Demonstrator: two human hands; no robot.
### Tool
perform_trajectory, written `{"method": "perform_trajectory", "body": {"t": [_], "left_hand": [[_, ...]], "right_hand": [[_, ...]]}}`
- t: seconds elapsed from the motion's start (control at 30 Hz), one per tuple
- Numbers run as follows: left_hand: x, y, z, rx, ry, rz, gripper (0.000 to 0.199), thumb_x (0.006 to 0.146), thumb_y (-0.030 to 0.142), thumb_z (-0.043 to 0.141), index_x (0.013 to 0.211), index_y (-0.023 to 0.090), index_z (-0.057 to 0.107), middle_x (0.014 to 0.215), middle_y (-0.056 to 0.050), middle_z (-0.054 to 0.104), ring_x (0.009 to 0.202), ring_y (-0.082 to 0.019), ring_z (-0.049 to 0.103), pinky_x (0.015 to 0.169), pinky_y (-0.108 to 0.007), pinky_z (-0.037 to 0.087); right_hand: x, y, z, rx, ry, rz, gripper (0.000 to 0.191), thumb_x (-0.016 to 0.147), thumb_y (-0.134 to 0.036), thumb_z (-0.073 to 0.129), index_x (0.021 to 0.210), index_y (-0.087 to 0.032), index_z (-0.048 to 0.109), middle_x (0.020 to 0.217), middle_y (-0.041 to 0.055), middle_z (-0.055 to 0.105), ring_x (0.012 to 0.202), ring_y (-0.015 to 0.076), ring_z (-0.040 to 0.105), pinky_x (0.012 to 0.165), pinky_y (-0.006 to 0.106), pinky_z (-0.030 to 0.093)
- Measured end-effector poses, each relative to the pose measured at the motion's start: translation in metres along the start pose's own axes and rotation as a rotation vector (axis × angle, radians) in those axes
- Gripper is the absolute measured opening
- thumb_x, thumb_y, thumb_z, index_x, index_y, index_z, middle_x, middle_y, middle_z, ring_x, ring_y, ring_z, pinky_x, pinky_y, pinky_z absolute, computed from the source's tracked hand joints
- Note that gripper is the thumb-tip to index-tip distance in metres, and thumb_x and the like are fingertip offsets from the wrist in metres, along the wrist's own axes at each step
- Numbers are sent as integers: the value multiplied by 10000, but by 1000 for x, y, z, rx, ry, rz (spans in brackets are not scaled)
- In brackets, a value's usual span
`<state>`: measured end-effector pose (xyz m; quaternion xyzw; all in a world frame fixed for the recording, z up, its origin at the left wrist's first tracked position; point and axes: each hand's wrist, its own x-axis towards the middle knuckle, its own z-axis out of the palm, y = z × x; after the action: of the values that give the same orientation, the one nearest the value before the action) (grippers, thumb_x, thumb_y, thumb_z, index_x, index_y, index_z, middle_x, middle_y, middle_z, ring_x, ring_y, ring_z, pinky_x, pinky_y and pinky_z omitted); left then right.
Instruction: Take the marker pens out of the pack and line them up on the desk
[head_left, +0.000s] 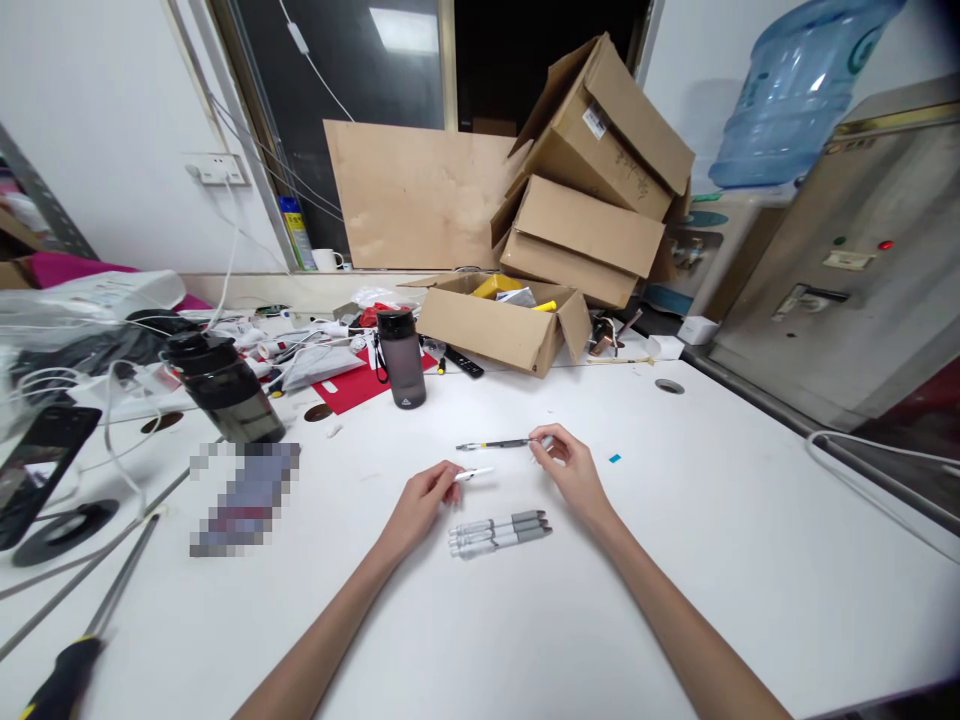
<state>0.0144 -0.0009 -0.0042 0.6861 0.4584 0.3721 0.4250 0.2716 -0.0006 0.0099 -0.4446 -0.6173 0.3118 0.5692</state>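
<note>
Two bare hands worked above one white table, well apart from each other. The left hand had its thumb and fingertips closed on one slim white piece, which pointed right. The right hand had its fingertips at the right end of one dark slim pen; whether they pinched it could not be told. That pen lay sideways, just beyond the white piece and roughly parallel to it.

Three pens with clear barrels and grey ends lay side by side in one row, nearer than both hands and between the two forearms, their grey ends to the right. One small blue scrap lay to the right of the right hand.

Two dark bottles stood farther off: one slender bottle beyond the left hand, and one larger bottle farther left. One screwdriver lay at the near left, with one phone beyond it.

Three cardboard boxes filled the far side: one open box with yellow items in it, and two tilted boxes stacked behind. One black remote lay near the open box's left end. One blue water jug stood at the far right, and one white mug at the far left.
</note>
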Motion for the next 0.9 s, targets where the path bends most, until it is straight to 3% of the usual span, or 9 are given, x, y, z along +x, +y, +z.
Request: {"method": "perform_trajectory", "body": {"t": [0.3, 0.9], "left_hand": [[0, 0, -1, 7, -5, 11, 438, 994, 494, 416, 762, 186, 623, 690, 2, 577, 709, -177, 518, 746, -270, 392], [0, -2, 0, -20, 16, 18, 419, 977, 490, 441, 818, 183, 679, 683, -6, 613, 703, -179, 539, 731, -266, 411]], "right_hand": [[4, 4, -5, 102, 11, 29, 210, 845, -416, 711, 915, -223, 668, 937, 36, 643, 676, 152, 532, 635, 290, 455], [4, 5, -8, 96, 68, 76, 252, 820, -454, 732, 895, -215, 700, 888, 37, 659, 659, 152, 524, 626, 295, 454]]}}
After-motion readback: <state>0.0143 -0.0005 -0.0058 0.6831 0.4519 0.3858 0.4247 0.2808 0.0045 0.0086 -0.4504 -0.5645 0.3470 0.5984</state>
